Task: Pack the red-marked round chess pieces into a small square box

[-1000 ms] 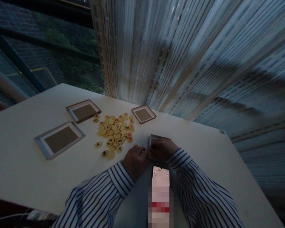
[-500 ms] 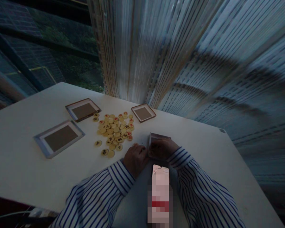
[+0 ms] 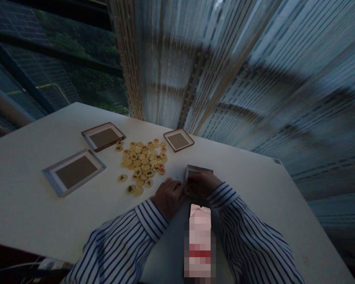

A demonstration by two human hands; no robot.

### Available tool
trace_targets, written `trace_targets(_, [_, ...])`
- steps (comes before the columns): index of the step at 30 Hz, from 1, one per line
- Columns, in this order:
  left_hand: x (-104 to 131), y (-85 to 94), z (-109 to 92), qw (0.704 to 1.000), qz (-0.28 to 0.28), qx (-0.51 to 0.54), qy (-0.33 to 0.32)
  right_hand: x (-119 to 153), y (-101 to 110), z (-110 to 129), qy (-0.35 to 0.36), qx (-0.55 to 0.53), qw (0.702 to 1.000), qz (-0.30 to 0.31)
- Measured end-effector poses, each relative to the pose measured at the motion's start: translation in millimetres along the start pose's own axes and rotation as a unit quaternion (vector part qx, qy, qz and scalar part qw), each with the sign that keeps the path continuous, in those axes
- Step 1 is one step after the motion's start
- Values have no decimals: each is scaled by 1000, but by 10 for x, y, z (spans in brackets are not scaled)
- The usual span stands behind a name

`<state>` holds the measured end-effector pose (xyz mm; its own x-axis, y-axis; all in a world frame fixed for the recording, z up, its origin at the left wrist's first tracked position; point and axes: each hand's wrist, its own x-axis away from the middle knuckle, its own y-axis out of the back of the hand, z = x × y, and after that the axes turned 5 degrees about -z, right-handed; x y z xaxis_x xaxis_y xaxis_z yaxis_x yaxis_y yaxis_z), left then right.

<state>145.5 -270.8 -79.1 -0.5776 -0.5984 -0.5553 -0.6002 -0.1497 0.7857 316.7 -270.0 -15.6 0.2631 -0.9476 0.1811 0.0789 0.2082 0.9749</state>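
Observation:
My left hand (image 3: 169, 198) rests on the table with its fingers curled, close against the left side of a small shallow box (image 3: 190, 169). A round xiangqi piece (image 3: 169, 179) shows just at its knuckles. My right hand (image 3: 205, 184) reaches into that box with fingers bent down and pinched together; what they hold, if anything, is hidden in shadow. To the left of the hands lies a loose heap of round wooden xiangqi pieces (image 3: 144, 161), some with red and some with black characters, others blank side up.
Three more shallow boxes stand on the white table (image 3: 23, 177): one at left (image 3: 75, 171), one behind it (image 3: 105, 136), one beyond the heap (image 3: 179, 141). A lit phone (image 3: 200, 228) lies before me. A string curtain (image 3: 177, 59) hangs behind the table.
My right hand has shifted slightly within the small box, its fingers drawn a little upward. My left hand and the heap of pieces stay nearly as they were.

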Motion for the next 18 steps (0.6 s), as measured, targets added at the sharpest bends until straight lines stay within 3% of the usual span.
trace_targets(18, [-11,11,4,1000,22,-7,3,20,22,39,-2,11,1000,-3])
